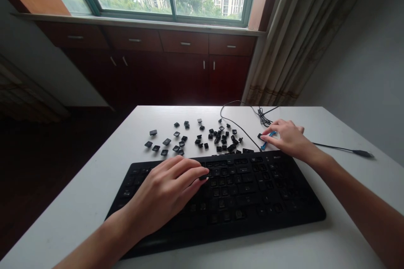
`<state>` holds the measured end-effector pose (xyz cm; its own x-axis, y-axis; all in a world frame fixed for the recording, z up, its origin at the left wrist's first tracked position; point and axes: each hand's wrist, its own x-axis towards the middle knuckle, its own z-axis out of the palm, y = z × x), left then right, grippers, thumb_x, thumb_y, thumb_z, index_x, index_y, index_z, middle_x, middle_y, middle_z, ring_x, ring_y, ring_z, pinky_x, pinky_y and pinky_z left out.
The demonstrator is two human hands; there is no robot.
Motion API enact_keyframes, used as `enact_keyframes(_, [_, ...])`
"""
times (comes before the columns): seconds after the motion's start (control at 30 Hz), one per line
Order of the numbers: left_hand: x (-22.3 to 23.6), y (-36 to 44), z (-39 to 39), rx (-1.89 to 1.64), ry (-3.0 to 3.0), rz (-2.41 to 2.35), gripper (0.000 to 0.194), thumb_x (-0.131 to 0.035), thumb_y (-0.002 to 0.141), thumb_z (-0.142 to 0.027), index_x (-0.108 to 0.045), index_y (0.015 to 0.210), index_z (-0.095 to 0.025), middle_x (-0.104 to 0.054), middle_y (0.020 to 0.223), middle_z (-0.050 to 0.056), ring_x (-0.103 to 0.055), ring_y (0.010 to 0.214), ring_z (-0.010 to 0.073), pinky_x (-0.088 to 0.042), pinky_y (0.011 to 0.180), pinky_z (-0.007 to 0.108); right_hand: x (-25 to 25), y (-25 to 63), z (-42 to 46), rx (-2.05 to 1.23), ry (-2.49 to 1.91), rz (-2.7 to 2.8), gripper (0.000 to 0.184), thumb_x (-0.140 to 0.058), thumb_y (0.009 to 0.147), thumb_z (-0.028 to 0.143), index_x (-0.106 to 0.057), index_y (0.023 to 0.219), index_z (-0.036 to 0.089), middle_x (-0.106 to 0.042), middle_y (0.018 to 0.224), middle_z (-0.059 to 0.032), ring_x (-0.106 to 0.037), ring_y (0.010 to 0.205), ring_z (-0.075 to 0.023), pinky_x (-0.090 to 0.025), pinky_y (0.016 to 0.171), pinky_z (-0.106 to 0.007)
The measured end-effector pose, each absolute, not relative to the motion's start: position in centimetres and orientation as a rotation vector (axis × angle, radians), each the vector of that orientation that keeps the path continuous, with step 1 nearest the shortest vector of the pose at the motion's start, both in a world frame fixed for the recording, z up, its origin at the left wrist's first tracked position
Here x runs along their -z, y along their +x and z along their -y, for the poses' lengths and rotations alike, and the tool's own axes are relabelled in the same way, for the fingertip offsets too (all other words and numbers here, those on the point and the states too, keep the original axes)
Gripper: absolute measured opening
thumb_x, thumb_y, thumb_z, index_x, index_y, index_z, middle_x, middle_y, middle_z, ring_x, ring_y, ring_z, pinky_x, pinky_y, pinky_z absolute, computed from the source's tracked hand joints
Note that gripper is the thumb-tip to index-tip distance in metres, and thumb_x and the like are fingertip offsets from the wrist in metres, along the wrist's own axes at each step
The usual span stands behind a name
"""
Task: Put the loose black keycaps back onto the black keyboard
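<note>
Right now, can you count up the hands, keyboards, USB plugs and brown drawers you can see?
Left hand and right hand: 2
Keyboard: 1
USB plug: 1
Brown drawers: 4
Total: 8

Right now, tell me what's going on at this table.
A person is working at a partly stripped keyboard. Their left hand appears to pinch a black keycap over it; their right hand is just past its far edge, beside a small blue item. Loose keycaps lie scattered on the white table beyond the keyboard.
</note>
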<state>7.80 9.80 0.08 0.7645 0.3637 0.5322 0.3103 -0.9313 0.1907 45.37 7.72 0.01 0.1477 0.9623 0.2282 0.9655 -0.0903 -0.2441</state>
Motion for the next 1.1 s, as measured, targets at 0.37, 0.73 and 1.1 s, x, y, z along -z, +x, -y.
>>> enact_keyframes(0.37, [-0.1, 7.7, -9.9, -0.917, 2.846, -0.626, 0.023, -0.067, 0.089, -0.015, -0.067, 0.112, -0.020, -0.070, 0.102, 0.006, -0.064, 0.089, 0.0170, -0.055, 0.077, 0.030, -0.8, 44.0, -5.4, -0.094, -1.807, 1.644, 0.030, -0.060, 0.092, 0.049, -0.073, 0.100, 0.024, -0.078, 0.094, -0.0049, -0.073, 0.085, -0.0234, -0.057, 0.078, -0.037])
enact_keyframes(0.73, [0.3, 7.6, -10.1, -0.884, 2.883, -0.650, 0.030, -0.073, 0.086, -0.017, -0.066, 0.114, -0.022, -0.069, 0.106, 0.003, -0.064, 0.092, 0.0153, -0.055, 0.083, 0.030, -0.6, 43.0, -4.6, 0.029, -1.601, 1.783, 0.026, -0.059, 0.092, 0.027, -0.069, 0.115, 0.022, -0.069, 0.107, -0.0062, -0.068, 0.089, -0.0192, -0.054, 0.089, -0.036])
enact_keyframes(1.1, [-0.2, 8.1, -9.9, -0.876, 2.871, -0.633, 0.024, -0.072, 0.086, -0.018, -0.068, 0.109, -0.019, -0.071, 0.101, 0.003, -0.066, 0.090, 0.0152, -0.056, 0.077, 0.028, -0.6, 42.4, -4.0, 0.093, -1.589, 1.820, 0.027, -0.068, 0.088, 0.029, -0.070, 0.114, 0.022, -0.073, 0.101, -0.0056, -0.071, 0.080, -0.0202, -0.057, 0.084, -0.038])
